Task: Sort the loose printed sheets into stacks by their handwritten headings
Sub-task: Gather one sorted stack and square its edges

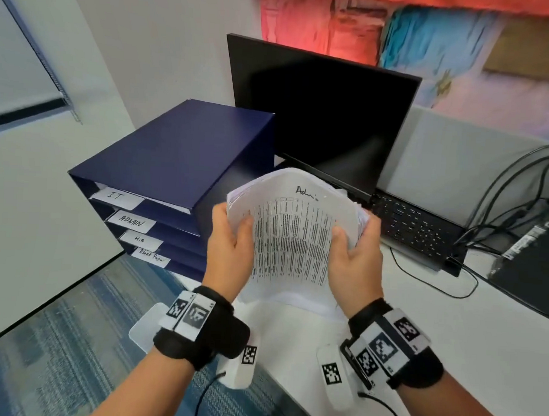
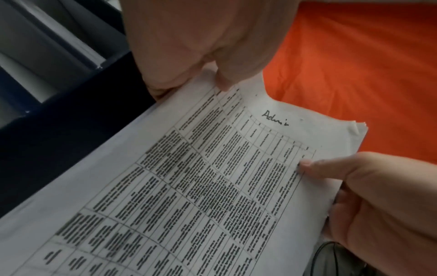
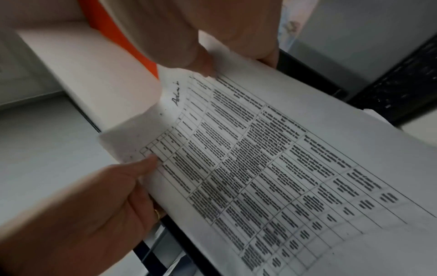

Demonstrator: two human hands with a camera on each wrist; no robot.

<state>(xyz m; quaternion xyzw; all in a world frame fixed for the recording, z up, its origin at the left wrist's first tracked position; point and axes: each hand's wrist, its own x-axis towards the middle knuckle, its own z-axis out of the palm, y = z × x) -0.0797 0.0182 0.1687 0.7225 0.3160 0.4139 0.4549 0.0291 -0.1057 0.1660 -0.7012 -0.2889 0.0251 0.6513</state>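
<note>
A thick stack of printed sheets [image 1: 292, 240] is held up over the desk edge. Its top sheet carries a table of text and the handwritten heading "Admin" [image 1: 306, 193]. My left hand [image 1: 234, 229] grips the stack's left edge, thumb on top and fingers underneath. My right hand [image 1: 350, 241] grips the right edge the same way. In the left wrist view the sheets [image 2: 189, 186] run between the left hand [image 2: 201, 74] and the right hand [image 2: 354, 186]. The right wrist view shows the sheets [image 3: 283, 168], the right hand [image 3: 212, 56] and the left hand [image 3: 106, 196].
A dark blue tray rack [image 1: 181, 159] stands to the left, its shelves labelled IT [image 1: 115, 196], ADMIN [image 1: 131, 222], H.R [image 1: 139, 239] and Blank Paper [image 1: 151, 256]. A black monitor [image 1: 318, 115] and keyboard [image 1: 414, 226] sit behind, with cables [image 1: 500, 198] at right on the white desk [image 1: 435, 315].
</note>
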